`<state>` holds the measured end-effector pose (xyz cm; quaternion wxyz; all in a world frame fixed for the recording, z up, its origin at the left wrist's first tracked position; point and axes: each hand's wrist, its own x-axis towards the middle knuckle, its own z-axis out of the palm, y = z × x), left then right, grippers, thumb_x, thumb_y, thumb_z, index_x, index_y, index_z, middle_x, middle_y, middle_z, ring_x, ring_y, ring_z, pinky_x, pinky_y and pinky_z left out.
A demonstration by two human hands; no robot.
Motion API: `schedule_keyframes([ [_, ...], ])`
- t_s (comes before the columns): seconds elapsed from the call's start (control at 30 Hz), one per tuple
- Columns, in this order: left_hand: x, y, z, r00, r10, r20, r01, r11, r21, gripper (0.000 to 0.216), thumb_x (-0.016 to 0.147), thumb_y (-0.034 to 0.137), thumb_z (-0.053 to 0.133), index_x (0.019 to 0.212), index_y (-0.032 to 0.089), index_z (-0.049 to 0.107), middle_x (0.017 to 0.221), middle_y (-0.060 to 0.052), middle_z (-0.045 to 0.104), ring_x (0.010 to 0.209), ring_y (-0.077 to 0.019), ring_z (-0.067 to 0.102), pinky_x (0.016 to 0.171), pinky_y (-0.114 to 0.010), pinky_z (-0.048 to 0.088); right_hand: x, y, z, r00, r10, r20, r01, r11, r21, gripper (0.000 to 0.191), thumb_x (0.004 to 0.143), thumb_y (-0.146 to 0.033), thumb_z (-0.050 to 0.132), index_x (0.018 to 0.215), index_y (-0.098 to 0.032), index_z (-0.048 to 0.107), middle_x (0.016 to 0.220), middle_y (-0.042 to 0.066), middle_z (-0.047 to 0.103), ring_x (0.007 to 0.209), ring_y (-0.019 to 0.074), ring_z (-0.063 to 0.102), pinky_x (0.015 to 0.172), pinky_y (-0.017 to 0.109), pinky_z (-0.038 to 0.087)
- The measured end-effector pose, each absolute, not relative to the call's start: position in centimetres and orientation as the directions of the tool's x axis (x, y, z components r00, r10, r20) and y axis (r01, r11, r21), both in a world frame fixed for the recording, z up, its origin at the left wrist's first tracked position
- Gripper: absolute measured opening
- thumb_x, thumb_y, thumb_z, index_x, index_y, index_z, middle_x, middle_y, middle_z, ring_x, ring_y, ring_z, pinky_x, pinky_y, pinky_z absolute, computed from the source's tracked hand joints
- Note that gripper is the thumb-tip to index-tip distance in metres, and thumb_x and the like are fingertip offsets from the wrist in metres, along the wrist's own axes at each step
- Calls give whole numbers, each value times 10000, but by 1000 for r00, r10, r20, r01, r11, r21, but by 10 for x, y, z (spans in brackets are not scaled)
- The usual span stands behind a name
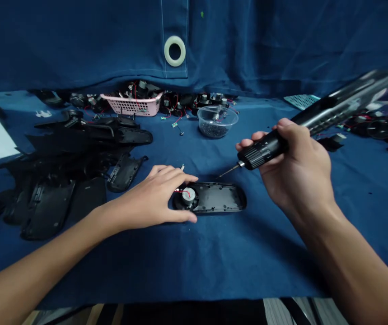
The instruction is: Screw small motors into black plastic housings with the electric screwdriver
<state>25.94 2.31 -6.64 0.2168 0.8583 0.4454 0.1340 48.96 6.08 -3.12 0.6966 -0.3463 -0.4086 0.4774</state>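
Note:
My left hand (153, 198) curves round the left end of a long black plastic housing (219, 198), thumb on the near side and fingers on the far side. A small round motor (189, 195) with a red wire sits in that end of the open housing. My right hand (295, 158) is wrapped round a black electric screwdriver (325, 113). Its thin bit (229, 171) points down and left, apart from the housing and just above its far edge. Part of the housing's left end is hidden by my left hand.
Black plastic shells (75, 180) are heaped on the left. At the back stand a pink basket (134, 107) of wired parts and a clear tub (217, 122) of small dark screws. More wired parts (380, 128) and a teal basket (301, 101) are at right. A blue curtain (95, 40) hangs behind.

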Motion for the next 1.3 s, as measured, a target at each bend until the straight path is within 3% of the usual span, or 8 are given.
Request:
schedule_keyframes([
  [0.23, 267, 24, -74, 594, 795, 125, 690, -583, 429, 595, 812, 533, 647, 1306, 240, 491, 1308, -54, 551, 1293, -267, 408, 1082, -406, 291, 472, 48, -36, 76, 954, 291, -272, 301, -914, 118, 876, -218, 589, 863, -178, 479, 702, -3, 622, 629, 186, 682, 676, 418, 597],
  [0.43, 266, 23, -77, 590, 787, 180, 709, -611, 352, 611, 791, 553, 659, 1281, 215, 519, 1247, -46, 587, 1242, -259, 448, 1112, -426, 236, 472, 48, -43, 5, 945, 328, -188, 323, -928, 173, 877, -286, 621, 908, -194, 477, 751, 2, 640, 649, 208, 703, 645, 406, 601],
  [0.63, 267, 22, -78, 598, 778, 195, 701, -625, 344, 593, 802, 509, 666, 1287, 206, 509, 1225, -46, 579, 1188, -226, 473, 1023, -370, 352, 472, 50, -48, -5, 949, 316, -172, 311, -935, 188, 874, -303, 635, 915, -204, 481, 762, -6, 643, 663, 199, 707, 646, 375, 607],
  [0.87, 267, 23, -79, 611, 760, 223, 694, -650, 311, 578, 812, 506, 657, 1276, 195, 508, 1209, -47, 579, 1154, -222, 485, 1008, -367, 366, 472, 51, -52, -34, 947, 321, -130, 314, -941, 233, 864, -393, 648, 913, -226, 492, 779, -6, 644, 682, 178, 706, 647, 341, 601],
  [1.17, 268, 22, -78, 605, 767, 214, 697, -640, 324, 567, 805, 492, 667, 1264, 197, 514, 1190, -49, 587, 1135, -230, 492, 991, -380, 385, 471, 50, -48, -77, 914, 397, -54, 394, -917, 225, 874, -399, 640, 922, -235, 494, 784, -14, 657, 679, 164, 702, 632, 322, 594],
  [1.3, 268, 22, -77, 604, 764, 224, 692, -643, 329, 558, 795, 494, 682, 1232, 183, 527, 1162, -58, 598, 1120, -239, 504, 978, -396, 402, 467, 46, -39, -158, 867, 473, 67, 488, -871, 208, 865, -356, 658, 934, -241, 499, 769, -12, 678, 674, 160, 688, 646, 320, 585],
])
